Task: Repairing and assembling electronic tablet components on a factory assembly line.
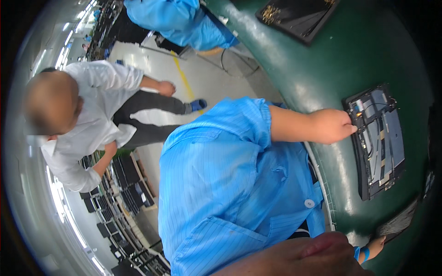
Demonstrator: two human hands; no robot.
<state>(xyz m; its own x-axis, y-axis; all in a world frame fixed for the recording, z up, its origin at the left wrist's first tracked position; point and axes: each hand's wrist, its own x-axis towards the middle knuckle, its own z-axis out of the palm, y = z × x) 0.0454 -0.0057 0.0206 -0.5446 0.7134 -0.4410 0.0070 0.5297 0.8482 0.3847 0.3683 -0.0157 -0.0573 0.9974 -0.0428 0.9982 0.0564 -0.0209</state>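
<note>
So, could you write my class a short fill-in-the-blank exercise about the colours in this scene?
1. The hand touching the opened device comes out of a sleeve coloured ____.
2. The tabletop is coloured ____.
3. The line on the floor is coloured ____.
4. The person in dark trousers wears a shirt coloured ____.

Missing words: blue; green; yellow; white.

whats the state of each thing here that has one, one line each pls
laptop base, opened, internals exposed, lying on the green table
hand at the laptop base, curled, touching its edge, grip unclear
hand with blue band, near the table's edge of view, grip unclear
black tray, uncovered, holding small gold-coloured parts
ceiling lights, lit
</note>
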